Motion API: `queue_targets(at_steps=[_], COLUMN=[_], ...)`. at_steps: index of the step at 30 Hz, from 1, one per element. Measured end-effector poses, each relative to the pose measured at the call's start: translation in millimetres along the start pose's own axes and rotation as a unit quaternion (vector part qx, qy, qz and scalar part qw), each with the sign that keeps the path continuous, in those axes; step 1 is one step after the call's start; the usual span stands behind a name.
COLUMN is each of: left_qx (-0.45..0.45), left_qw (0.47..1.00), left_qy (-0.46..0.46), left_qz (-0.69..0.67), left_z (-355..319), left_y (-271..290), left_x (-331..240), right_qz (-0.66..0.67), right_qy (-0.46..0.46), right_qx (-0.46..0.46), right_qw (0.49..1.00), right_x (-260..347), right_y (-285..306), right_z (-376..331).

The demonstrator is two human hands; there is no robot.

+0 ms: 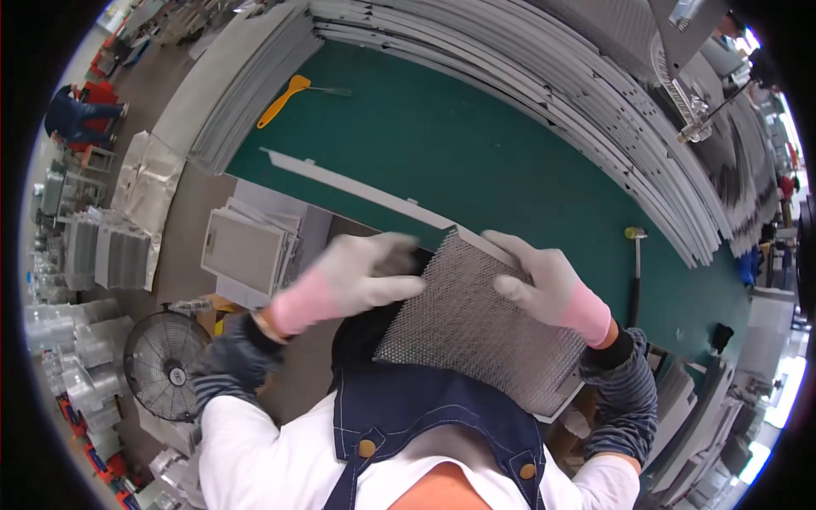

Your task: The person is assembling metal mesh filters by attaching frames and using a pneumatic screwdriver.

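a view looked down from the person's head onto two gloved hands working at a green-topped workbench (pixel 476 161). both hands wore pale grey knit gloves with pink cuffs.

the left hand (pixel 361 276) lay flat and mostly open, fingers stretched toward the right, its fingertips resting on the left edge of a rectangular silver metal mesh filter panel (pixel 476 327). whether the thumb gripped beneath the edge could not be told.

the right hand (pixel 540 285) was loosely curled over the panel's upper right corner, fingers spread on the mesh and bent over the far edge, holding it.

the mesh panel sat tilted between the hands, close to the person's chest, above a dark blue denim apron (pixel 425 412). its surface showed a fine diamond-patterned grid, framed by a thin pale metal rim, with its far corner over the near edge of the bench.

on the bench lay a long white metal strip (pixel 357 189), a yellow plastic scraper (pixel 283 100) and a rubber mallet with a yellow head (pixel 636 255). stacks of grey metal strips (pixel 595 110) curved around the far side. a round floor fan (pixel 166 364) stood low at left.
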State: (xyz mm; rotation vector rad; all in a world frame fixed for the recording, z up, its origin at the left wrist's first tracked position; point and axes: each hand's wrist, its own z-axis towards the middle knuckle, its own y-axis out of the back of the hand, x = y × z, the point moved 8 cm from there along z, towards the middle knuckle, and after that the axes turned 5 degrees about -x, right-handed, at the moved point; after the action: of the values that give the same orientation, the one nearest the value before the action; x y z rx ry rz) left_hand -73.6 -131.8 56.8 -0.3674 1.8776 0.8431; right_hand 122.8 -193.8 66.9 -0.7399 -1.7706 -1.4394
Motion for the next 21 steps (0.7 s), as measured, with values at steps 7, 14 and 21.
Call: queue_targets(at_steps=[7,14,21], left_qx=[-0.122,-0.047,-0.084], left_qw=[0.944,0.906,0.913], left_qy=[0.002,-0.092,-0.052], left_qz=[-0.307,-0.41,-0.395], left_z=[20,16,31], left_y=[-43,-36,-14], left_x=[28,15,55], right_qz=[-0.192,-0.248,-0.25], right_qy=[0.144,0.145,0.144], right_qx=[-0.133,-0.006,-0.086], right_qw=[0.962,0.958,0.954], right_x=[31,41,15], right_y=[-22,-24,-9], right_z=[21,20,-3])
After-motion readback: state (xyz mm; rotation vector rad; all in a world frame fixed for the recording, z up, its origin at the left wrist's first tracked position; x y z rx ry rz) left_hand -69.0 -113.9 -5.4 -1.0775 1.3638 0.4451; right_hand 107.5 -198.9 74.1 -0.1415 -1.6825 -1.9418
